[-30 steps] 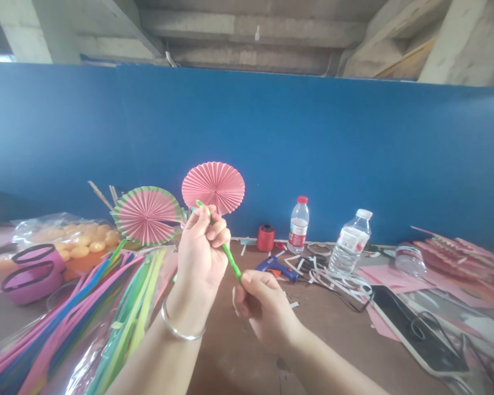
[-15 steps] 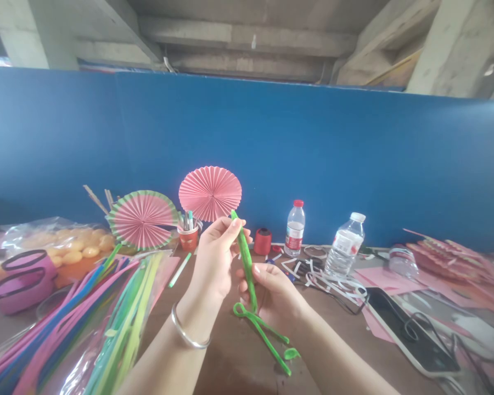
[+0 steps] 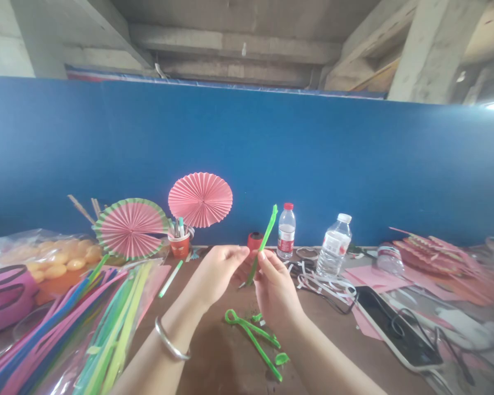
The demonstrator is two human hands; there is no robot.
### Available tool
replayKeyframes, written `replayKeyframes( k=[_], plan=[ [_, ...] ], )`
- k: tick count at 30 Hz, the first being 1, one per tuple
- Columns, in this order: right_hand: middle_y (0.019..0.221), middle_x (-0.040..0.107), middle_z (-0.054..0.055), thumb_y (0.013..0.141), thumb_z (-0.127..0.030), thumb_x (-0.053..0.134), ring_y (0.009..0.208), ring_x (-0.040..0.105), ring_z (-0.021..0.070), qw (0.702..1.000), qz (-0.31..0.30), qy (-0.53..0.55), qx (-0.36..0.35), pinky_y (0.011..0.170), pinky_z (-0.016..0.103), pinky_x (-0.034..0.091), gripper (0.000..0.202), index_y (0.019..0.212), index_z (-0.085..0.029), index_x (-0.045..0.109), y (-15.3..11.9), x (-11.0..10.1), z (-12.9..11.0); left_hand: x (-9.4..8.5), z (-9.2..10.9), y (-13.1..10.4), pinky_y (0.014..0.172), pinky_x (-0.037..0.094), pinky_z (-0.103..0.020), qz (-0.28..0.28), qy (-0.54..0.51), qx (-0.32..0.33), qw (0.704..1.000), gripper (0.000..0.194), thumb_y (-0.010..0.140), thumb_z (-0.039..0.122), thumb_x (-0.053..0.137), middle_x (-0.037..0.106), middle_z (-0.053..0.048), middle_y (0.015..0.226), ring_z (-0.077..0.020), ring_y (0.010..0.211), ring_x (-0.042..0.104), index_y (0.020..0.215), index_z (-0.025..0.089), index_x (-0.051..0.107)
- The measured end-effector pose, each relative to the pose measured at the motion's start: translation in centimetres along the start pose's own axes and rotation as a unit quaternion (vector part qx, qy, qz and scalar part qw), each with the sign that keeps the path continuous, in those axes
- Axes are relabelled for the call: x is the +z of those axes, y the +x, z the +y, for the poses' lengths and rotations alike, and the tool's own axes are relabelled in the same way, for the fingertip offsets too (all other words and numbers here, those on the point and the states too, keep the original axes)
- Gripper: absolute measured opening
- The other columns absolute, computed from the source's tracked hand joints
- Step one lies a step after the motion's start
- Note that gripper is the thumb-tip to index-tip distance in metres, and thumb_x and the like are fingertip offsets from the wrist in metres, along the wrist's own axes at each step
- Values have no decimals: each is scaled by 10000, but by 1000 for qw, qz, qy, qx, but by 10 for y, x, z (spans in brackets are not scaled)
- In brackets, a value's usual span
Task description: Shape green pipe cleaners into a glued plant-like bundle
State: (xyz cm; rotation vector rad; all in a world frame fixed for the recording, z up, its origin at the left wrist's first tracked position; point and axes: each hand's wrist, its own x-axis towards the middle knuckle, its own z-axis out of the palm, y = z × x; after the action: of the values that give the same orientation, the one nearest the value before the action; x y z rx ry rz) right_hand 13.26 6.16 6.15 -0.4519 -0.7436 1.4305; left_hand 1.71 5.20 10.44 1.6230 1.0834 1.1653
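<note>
- Fingers of the right hand [image 3: 280, 291]: thumb and index pinching the green strip [image 3: 267, 235] below its midpoint, or near it. Exact grip partly hidden.
- Fingers of the left hand [image 3: 214, 271]: thumb and index drawn close together, just left of the strip. Can't tell if they touch it or pinch anything.
- Strip is up in the air between the hands, above the tabletop [image 3: 214, 351]. Right hand is the nearer one, since it's on it.
- Long axis: steep, near upright. Top end leans right, away from the left fingertips; bottom end slants down-left, toward the left hand's lower fingers. Left thumb points across the axis, not along it.
- Most of the visible length sticks out above the right thumb, uncovered. Lower end sits in the gap between the hands.
- Past the strip: red spool [image 3: 253, 240] behind it, red-capped bottle [image 3: 287, 233] just right of its upper part, standing.
- Below the hands: looped green piece [image 3: 253, 344] lying flat, loop end to the left, two legs running down-right. Small green scrap [image 3: 281, 359] beside the legs.
- Farther left: green-capped marker [image 3: 170, 280] flat, red cup [image 3: 179, 247] upright with pens.
</note>
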Motion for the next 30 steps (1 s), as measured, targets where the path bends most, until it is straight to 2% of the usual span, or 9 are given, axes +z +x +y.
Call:
replayKeyframes(
  k=[2, 6, 9, 13, 16, 22, 26, 30],
  plan=[
    [626, 522, -35, 654, -308, 702, 517, 400, 72, 999, 35, -2, -6, 522, 197, 335, 149, 691, -190, 619, 4, -5, 4, 3, -3, -4, 563, 454, -270, -28, 46, -2, 999, 249, 754, 361, 525, 667, -54, 684, -195, 634, 610, 802, 163, 670],
    [547, 412, -61, 659, -328, 687, 476, 328, 66, 998, 69, -9, -9, 476, 188, 289, 168, 714, -186, 616, 8, -10, 17, 10, -14, -10, 544, 394, -243, 58, 173, 59, 981, 112, 680, 267, 594, 665, -22, 636, -184, 600, 580, 718, 207, 680],
    [577, 424, -53, 693, -350, 653, 486, 334, 59, 998, 56, -32, -12, 476, 182, 286, 193, 759, -172, 615, 9, -12, 21, 11, -21, -12, 491, 318, -224, 90, 235, 90, 964, 149, 711, 259, 553, 594, 0, 521, -146, 501, 502, 623, 199, 657],
    [551, 439, -43, 731, -388, 609, 491, 356, 75, 982, -4, -185, -36, 457, 194, 293, 232, 721, -157, 604, 12, -16, 16, 10, -22, -10, 463, 255, -222, 79, 315, 105, 940, 235, 776, 278, 485, 510, 20, 483, -125, 461, 437, 590, 191, 600],
    [513, 463, -39, 701, -407, 631, 460, 353, 74, 964, -10, -261, -56, 425, 201, 278, 281, 621, -141, 590, 17, -20, 11, 9, -17, -9, 476, 268, -222, 76, 333, 122, 932, 249, 801, 281, 461, 495, 23, 496, -127, 474, 446, 598, 191, 574],
    [424, 459, -56, 607, -375, 717, 378, 341, 52, 975, -31, -217, -25, 376, 196, 271, 278, 585, -127, 595, 26, -27, 0, 5, -7, -10, 558, 331, -238, 17, 384, 158, 910, 232, 820, 182, 418, 574, -15, 619, -155, 592, 525, 644, 187, 568],
    [490, 570, -15, 635, -362, 703, 371, 435, 68, 983, -47, -176, -3, 365, 194, 326, 261, 678, -127, 596, 27, -27, -17, -3, -10, -7, 633, 368, -261, 2, 407, 183, 895, 232, 835, 156, 396, 627, -48, 738, -182, 700, 562, 788, 193, 620],
    [491, 580, -12, 640, -332, 702, 390, 468, 70, 986, -26, -161, -20, 377, 176, 350, 245, 696, -130, 576, 27, -26, -34, -13, -15, -3, 697, 389, -282, -7, 402, 205, 892, 236, 821, 126, 416, 647, -50, 808, -192, 763, 571, 852, 205, 636]
  ],
)
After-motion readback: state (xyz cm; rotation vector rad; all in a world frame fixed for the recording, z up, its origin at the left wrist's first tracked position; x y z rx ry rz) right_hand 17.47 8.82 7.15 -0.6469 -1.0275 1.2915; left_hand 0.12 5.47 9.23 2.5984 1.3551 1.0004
